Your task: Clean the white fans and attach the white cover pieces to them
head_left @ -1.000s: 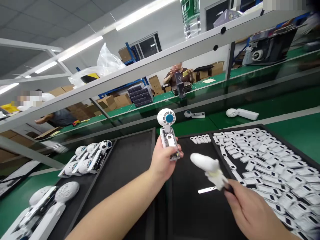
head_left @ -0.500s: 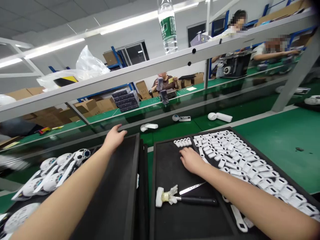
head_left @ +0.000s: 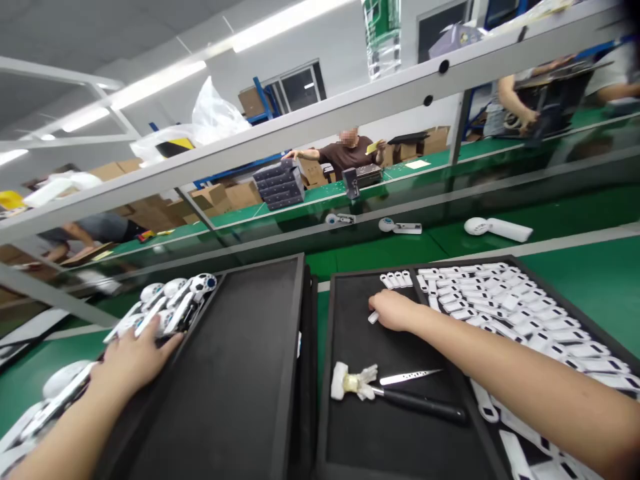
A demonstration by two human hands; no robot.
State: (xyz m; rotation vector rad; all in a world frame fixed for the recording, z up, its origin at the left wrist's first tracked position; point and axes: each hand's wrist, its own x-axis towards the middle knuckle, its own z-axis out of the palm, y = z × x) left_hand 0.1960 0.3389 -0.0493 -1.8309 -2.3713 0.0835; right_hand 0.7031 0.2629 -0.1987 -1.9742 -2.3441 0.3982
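Observation:
My left hand (head_left: 133,360) reaches over the left tray with its fingers spread. Its fingertips are at the white handheld fans (head_left: 175,300), whose round heads have slotted grilles; whether they touch is hard to tell. In the right tray, my right hand (head_left: 395,310) is closed round a small white plastic cover (head_left: 373,318), one end of which sticks out below the fingers. Just beyond that hand lies a short row of white pieces (head_left: 396,279). Many white plastic covers (head_left: 520,307) with dark windows fill the right compartment, partly hidden under my right forearm.
A black-handled hammer (head_left: 425,405) with a wrapped head lies beside a pointed, perforated metal strip (head_left: 407,377). White fans (head_left: 500,229) rest on the green conveyor beyond the trays. A metal rail (head_left: 310,137) crosses above. Co-workers sit at the far bench.
My left hand has moved from the far end of the left tray back to the fans. My right hand now shows a white cover in its fingers. The camera view has turned left.

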